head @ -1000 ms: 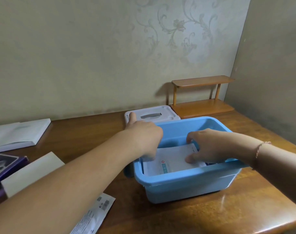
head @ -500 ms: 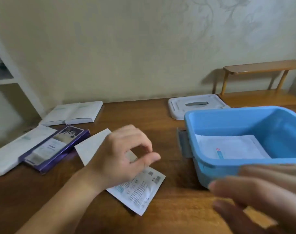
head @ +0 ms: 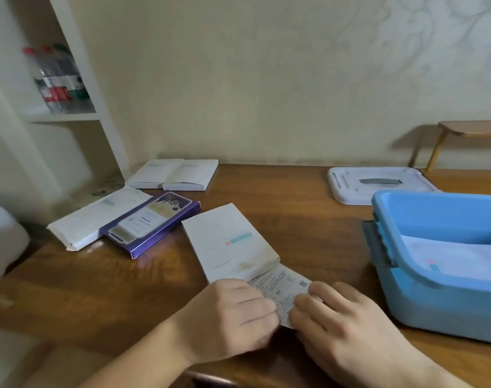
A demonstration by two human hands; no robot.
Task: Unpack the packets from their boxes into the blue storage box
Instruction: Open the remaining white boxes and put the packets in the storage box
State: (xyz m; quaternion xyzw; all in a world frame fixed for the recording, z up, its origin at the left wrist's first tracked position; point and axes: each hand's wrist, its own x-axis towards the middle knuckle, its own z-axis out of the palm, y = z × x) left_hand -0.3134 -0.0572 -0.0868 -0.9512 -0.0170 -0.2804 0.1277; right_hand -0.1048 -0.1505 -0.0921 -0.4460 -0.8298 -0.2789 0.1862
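A printed white packet [head: 285, 287] lies flat on the wooden table [head: 308, 225], its far end tucked under a flat white box [head: 230, 242]. My left hand [head: 230, 317] has its fingers curled onto the packet's left edge and grips it. From the right, my right hand [head: 342, 323] rests its fingertips on the same packet. The blue storage box [head: 440, 298] stands open at the right with white packets [head: 457, 259] lying inside. A purple box [head: 151, 222] leans on a long white box [head: 98, 217] at the left.
The storage box's white lid [head: 378, 183] lies behind it by the wall. Two more white boxes [head: 174, 173] sit side by side at the back. A small wooden shelf [head: 462, 133] stands at the far right. A white shelf unit with bottles [head: 56, 79] is at the left.
Both hands left the blue box and came down to the packet on the table. The view swung left. The left hand, above the packet half a second ago, now grips its edge.
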